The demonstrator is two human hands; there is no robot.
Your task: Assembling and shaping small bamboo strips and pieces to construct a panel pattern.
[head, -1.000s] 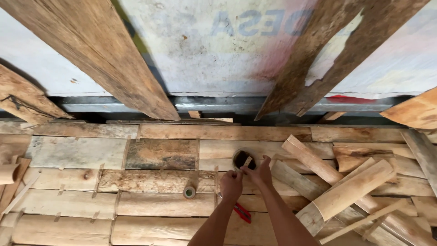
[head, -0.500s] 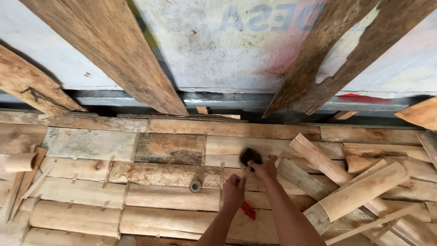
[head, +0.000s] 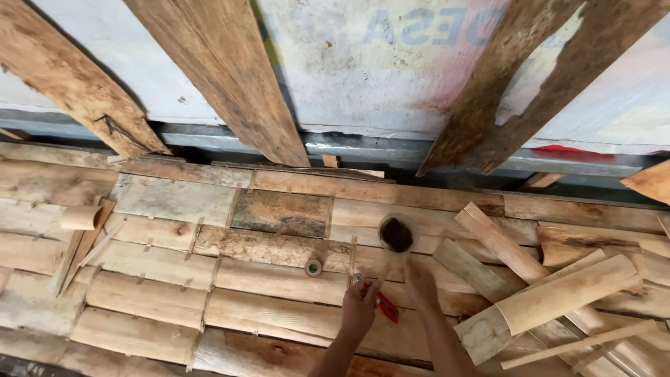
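Note:
My left hand rests on the bamboo slats with its fingers curled. A red-handled tool lies right beside it; I cannot tell whether the hand grips it. My right hand is just below a small round cup of dark stuff, with its fingers pointing at the cup. Blur hides what those fingers hold, if anything. A small roll of tape lies on the slats left of both hands.
Loose split bamboo pieces are piled to the right. A short bamboo tube lies at the far left. Rough wooden planks lean against a pale wall behind a dark gap. Thin slivers stick up between the slats.
My view has dropped and shifted, so the cup sits higher in the frame. My left hand has drawn back from the cup to beside the red-handled tool. The right hand stays near the cup.

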